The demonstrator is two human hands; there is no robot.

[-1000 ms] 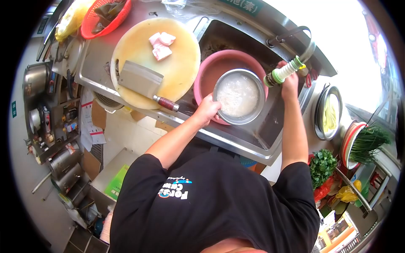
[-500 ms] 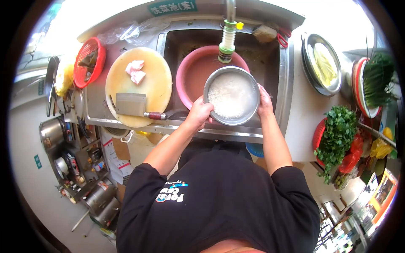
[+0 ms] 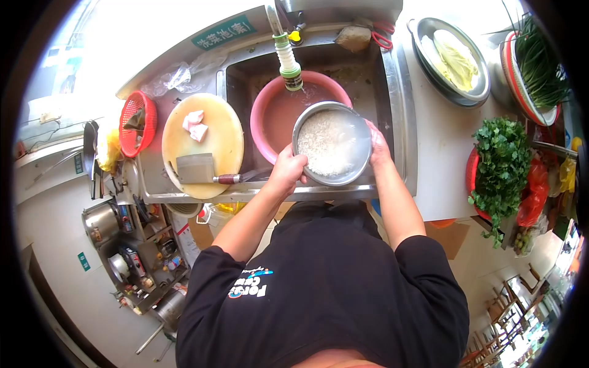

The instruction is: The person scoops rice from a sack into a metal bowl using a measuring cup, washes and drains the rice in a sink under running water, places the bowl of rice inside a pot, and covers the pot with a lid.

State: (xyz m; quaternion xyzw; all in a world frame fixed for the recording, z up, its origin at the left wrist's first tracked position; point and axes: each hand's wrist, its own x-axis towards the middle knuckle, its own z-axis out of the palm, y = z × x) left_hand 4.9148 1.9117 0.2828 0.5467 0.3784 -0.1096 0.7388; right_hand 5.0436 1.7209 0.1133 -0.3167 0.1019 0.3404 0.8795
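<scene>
Both hands hold a round grey metal pot (image 3: 332,180) over the sink's front part. White rice (image 3: 320,142) lies in it under cloudy water, which shows mostly toward the right side. My left hand (image 3: 286,170) is closed on the left rim, thumb on top and fingers partly hidden below. On the right rim, my right hand (image 3: 378,145) grips the pot, its fingers mostly hidden beneath. Behind the pot, a pink basin (image 3: 260,110) of water sits in the steel sink (image 3: 374,80), partly covered by the pot. A faucet (image 3: 289,66) with a green-ended nozzle hangs above the basin.
Left of the sink, a round cutting board (image 3: 211,144) bears a cleaver (image 3: 196,168) and white-pink pieces (image 3: 195,127). A red basket (image 3: 145,100) stands beyond. On the right are a bowl with cabbage (image 3: 455,61), leafy herbs (image 3: 502,168) and long green stalks (image 3: 540,61).
The head view has turned slightly. The pot has tilted a little, the water gathering toward its right side and more rice showing at the left. Both hands keep their hold.
</scene>
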